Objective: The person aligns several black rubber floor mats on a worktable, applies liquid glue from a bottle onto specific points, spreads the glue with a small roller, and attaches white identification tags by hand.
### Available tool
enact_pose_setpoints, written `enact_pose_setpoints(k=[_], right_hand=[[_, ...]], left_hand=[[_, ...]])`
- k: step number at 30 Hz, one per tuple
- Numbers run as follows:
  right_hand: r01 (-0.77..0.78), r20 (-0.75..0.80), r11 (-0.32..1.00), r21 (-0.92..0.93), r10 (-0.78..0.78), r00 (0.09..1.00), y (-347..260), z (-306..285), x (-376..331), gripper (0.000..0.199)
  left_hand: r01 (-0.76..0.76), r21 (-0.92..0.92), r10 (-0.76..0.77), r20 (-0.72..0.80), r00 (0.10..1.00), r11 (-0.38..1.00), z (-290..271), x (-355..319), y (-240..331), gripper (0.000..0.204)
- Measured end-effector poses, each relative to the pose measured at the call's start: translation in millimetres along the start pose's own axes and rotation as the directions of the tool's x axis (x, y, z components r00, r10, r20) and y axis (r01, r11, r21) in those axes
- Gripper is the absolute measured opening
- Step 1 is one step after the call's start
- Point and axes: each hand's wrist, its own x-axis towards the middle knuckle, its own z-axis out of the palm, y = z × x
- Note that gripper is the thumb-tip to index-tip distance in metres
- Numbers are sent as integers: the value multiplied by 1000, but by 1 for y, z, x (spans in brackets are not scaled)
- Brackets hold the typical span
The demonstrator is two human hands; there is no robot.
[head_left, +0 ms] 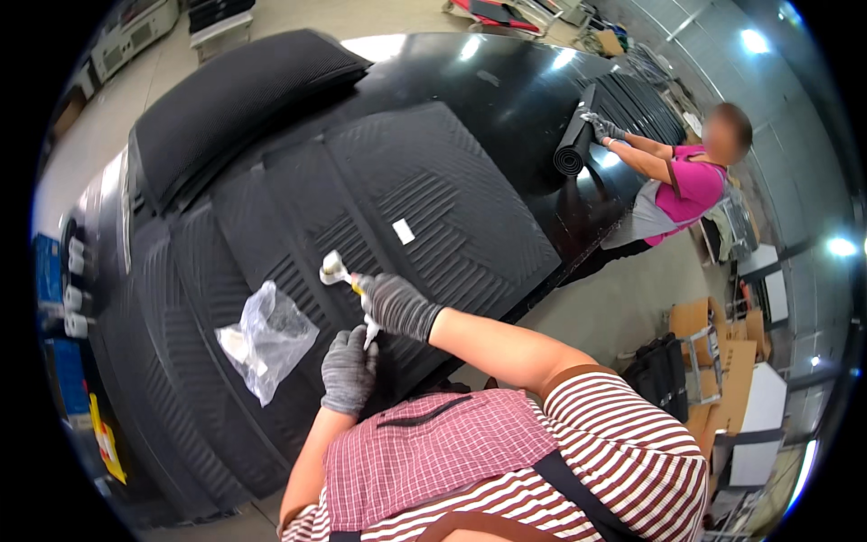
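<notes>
Both my hands wear grey striped gloves and are close together over black ribbed mats (488,208) on the table. My right hand (395,305) is closed around a white, round-ended object with a yellow part (334,269); its kind is unclear. Just below, my left hand (349,372) is curled, its fingertips meeting a small white piece (371,332) between the hands. What else it grips is hidden. Left of my hands lies a crumpled clear plastic bag (268,341) with something white inside. A small white label (403,231) rests flat on the mats.
A tall stack of black mats (244,104) rises at the far left. At the right, a co-worker (691,185) in pink holds a rolled black mat (575,144) on the glossy black table (470,81). Cardboard boxes (722,361) stand on the floor at the right.
</notes>
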Motion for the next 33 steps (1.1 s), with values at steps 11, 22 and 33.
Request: enact_pose_setpoints(k=[11, 22, 33], right_hand=[[81, -408, 996, 34, -60, 911, 123, -10, -80, 37], [429, -295, 899, 91, -387, 874, 90, 13, -34, 52], [303, 92, 952, 48, -306, 947, 76, 11, -21, 45]], left_hand=[[161, 171, -175, 74, 982, 972, 7, 14, 26, 37], [128, 416, -57, -179, 982, 901, -40, 5, 14, 47], [473, 591, -463, -183, 867, 653, -87, -32, -104, 48]])
